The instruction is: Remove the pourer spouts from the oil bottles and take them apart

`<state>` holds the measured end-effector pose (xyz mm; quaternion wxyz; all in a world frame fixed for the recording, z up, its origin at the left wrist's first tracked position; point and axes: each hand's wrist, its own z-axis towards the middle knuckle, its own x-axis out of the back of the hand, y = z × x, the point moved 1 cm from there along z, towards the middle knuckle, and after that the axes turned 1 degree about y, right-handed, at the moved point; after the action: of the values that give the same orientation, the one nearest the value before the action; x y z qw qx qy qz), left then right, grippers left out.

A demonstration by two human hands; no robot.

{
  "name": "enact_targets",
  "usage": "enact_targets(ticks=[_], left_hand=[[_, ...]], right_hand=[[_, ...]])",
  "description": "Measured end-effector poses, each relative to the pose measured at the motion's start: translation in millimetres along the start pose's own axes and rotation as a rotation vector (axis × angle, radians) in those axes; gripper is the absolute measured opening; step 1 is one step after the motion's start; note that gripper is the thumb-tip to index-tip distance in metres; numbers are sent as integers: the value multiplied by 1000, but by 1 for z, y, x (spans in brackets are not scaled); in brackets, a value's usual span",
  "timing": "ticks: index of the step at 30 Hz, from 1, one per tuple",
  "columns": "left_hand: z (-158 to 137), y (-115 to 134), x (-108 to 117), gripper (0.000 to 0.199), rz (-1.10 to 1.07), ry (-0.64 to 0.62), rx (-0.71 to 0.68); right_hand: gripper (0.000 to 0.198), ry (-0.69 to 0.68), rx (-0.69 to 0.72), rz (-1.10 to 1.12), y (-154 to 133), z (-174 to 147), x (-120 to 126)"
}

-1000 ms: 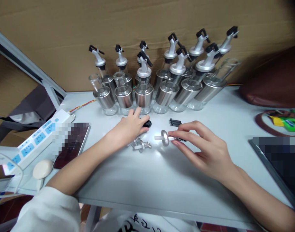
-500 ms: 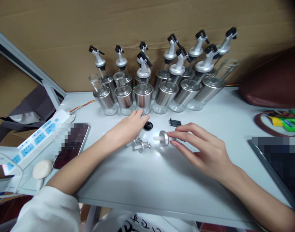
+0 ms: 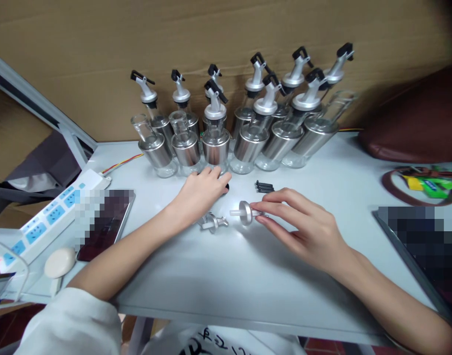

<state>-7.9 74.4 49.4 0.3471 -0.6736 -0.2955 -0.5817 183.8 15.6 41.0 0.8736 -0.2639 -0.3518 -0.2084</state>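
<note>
My right hand (image 3: 303, 229) pinches a silver pourer spout (image 3: 245, 213) by its narrow end between thumb and fingers. The flat disc and pale tube of the spout point left, above the table. My left hand (image 3: 201, 197) reaches palm down, its fingers bent, over a black stopper (image 3: 226, 188) of which only an edge shows. The fingertips are partly hidden, so whether they grip it I cannot tell. Loose silver spouts (image 3: 213, 223) lie just below that hand. Several small black levers (image 3: 264, 187) rest on the table beyond my right fingers.
Glass bottles with steel bands (image 3: 216, 145) stand at the back, most with pourers fitted; some have bare necks. At left are a power strip (image 3: 44, 219), a phone (image 3: 109, 222) and a white round object (image 3: 59, 262). A dark tablet-like slab (image 3: 414, 251) and brown bag (image 3: 414, 123) are at right.
My left hand has moved slightly right and now covers most of the black stopper. My right hand keeps the spout in nearly the same place. The whole view has shifted a little.
</note>
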Motion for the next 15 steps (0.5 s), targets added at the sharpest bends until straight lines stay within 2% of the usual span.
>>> enact_targets(ticks=[5,11,15], left_hand=[[3,-2,-4,24,-10,13,54],[-16,-21,11,47,-84,-48,-109],[-25,-30,23,35,-35,-88,30]], right_hand=[[14,0,0,9,1,0,1],[14,2,3,6,0,-1,2],[14,8,4,16,1,-1,1]])
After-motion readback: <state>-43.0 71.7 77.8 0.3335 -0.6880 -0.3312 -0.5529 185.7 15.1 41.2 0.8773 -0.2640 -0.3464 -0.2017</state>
